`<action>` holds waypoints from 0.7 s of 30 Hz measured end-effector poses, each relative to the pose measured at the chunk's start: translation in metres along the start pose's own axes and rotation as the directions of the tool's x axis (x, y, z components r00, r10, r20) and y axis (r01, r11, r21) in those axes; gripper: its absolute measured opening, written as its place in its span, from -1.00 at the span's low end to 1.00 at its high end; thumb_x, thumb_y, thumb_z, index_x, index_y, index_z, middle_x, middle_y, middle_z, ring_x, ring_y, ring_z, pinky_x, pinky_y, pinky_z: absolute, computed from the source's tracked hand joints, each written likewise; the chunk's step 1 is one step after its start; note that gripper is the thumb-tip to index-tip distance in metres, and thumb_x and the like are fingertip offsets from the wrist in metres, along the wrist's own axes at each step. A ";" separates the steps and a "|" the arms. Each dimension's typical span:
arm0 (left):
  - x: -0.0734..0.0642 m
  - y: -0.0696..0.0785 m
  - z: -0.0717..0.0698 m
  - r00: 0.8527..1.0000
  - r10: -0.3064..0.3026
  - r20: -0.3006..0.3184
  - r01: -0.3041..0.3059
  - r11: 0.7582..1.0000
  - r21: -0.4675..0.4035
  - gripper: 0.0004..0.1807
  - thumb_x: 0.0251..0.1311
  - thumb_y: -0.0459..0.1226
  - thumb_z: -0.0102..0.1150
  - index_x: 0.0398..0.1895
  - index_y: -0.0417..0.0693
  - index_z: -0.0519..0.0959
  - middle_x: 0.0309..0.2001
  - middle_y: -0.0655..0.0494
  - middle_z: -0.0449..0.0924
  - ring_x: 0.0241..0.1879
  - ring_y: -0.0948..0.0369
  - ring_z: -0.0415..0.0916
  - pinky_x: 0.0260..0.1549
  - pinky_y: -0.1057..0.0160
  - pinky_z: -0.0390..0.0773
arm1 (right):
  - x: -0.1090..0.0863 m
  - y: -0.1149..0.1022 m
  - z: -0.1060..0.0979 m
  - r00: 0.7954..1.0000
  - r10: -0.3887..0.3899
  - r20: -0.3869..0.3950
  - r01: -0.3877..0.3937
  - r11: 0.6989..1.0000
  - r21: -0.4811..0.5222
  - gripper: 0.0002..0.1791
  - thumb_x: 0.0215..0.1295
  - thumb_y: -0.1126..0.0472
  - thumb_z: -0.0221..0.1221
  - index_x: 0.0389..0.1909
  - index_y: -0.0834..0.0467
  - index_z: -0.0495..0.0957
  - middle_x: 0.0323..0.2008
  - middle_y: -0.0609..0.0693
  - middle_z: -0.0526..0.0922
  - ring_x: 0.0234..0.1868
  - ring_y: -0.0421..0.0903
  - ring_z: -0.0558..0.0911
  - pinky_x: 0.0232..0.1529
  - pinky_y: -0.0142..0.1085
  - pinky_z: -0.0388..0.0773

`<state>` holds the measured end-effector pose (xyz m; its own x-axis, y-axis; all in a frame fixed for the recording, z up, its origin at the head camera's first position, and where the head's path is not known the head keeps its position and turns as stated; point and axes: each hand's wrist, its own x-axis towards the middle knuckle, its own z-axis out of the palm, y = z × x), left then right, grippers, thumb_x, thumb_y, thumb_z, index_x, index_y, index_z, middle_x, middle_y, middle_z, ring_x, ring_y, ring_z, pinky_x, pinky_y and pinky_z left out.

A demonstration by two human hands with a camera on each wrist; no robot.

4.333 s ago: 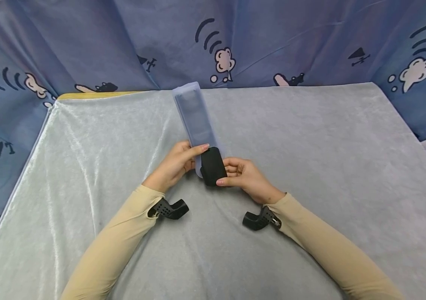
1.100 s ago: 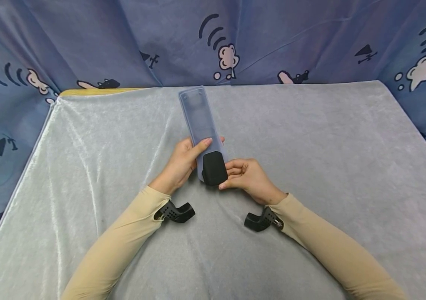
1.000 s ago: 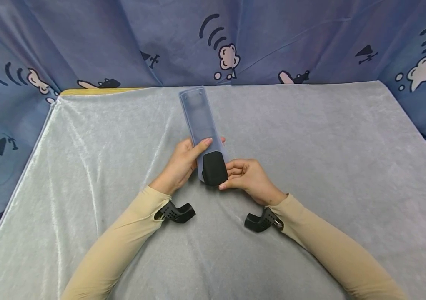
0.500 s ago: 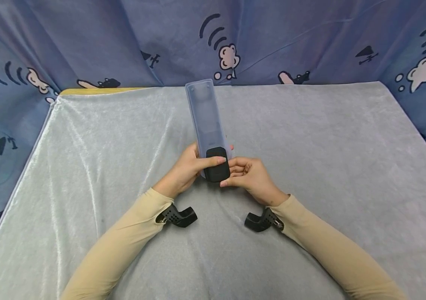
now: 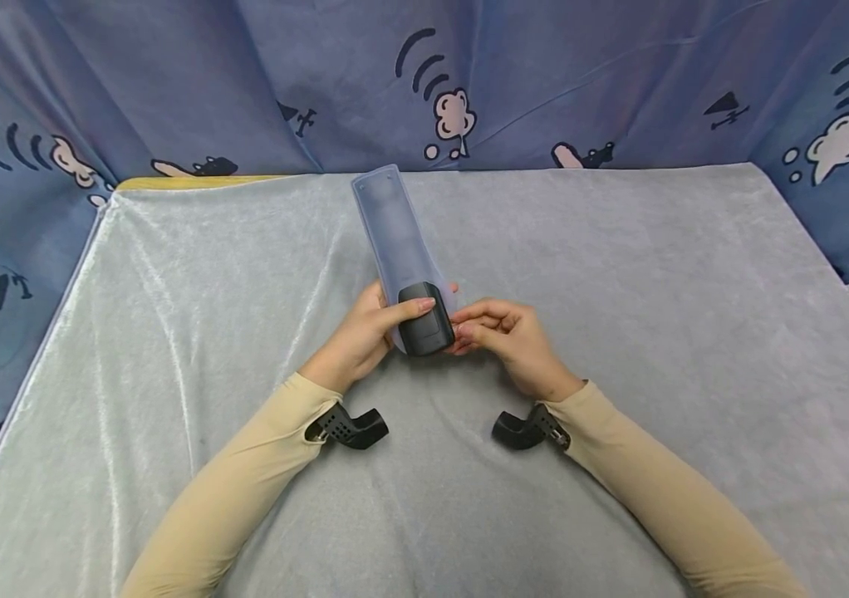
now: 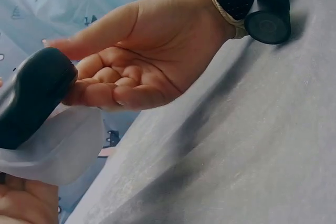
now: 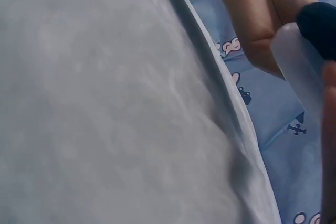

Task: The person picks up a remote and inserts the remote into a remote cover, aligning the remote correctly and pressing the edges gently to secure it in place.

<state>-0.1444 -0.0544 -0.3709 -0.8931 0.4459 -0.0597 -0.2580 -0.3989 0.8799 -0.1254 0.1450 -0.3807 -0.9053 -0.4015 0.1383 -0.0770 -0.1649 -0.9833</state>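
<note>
In the head view, a long translucent plastic case slants up and away at the middle, raised over the cloth. A small rounded black object with a thin seam line lies on its near end; its kind is unclear. My left hand grips the case from the left, thumb across the black object. My right hand pinches at the black object's right side, fingers curled. The left wrist view shows the right hand at the end of the black object, with the case below.
A grey velvety cloth covers the table. Behind it hangs a blue patterned curtain, also at both sides. A yellow strip shows at the back left edge. Black camera mounts sit at both wrists.
My left thumb has slid from the case down onto the black object. Since half a second ago the case's far end has swung left, and my right thumb has moved up from the object's lower corner.
</note>
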 end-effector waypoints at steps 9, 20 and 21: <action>0.000 0.000 0.001 0.999 0.006 0.043 -0.005 0.999 -0.038 -0.58 0.24 -0.50 -0.05 0.19 -0.34 0.29 0.15 -0.29 0.44 0.05 0.13 0.50 0.14 0.19 0.39 | 0.001 -0.005 0.002 0.982 -0.118 -0.146 0.094 0.982 -0.161 -0.83 0.04 0.58 0.25 -0.30 0.53 0.54 -0.40 -0.01 0.68 -0.37 -0.12 0.67 -0.26 -0.27 0.63; -0.003 -0.004 0.005 0.994 -0.043 0.100 0.057 0.989 -0.138 -0.55 0.32 -0.50 -0.20 0.28 -0.41 0.16 0.24 -0.37 0.28 0.10 0.12 0.46 0.09 0.20 0.44 | 0.000 -0.004 0.004 0.967 -0.190 -0.172 0.131 0.944 -0.302 -0.79 -0.08 0.65 0.29 -0.39 0.48 0.52 -0.44 0.01 0.62 -0.39 -0.17 0.63 -0.31 -0.33 0.63; -0.003 -0.004 0.005 0.994 -0.050 0.097 0.063 0.988 -0.141 -0.55 0.32 -0.50 -0.20 0.28 -0.39 0.16 0.25 -0.38 0.26 0.10 0.12 0.46 0.09 0.20 0.45 | 0.000 -0.004 0.004 0.965 -0.195 -0.175 0.134 0.942 -0.307 -0.80 -0.09 0.65 0.29 -0.39 0.48 0.52 -0.45 0.02 0.62 -0.40 -0.18 0.63 -0.32 -0.34 0.63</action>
<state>-0.1390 -0.0499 -0.3723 -0.8392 0.5408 -0.0573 -0.3632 -0.4789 0.7992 -0.1232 0.1422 -0.3760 -0.9318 -0.1982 0.3042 -0.3226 0.0677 -0.9441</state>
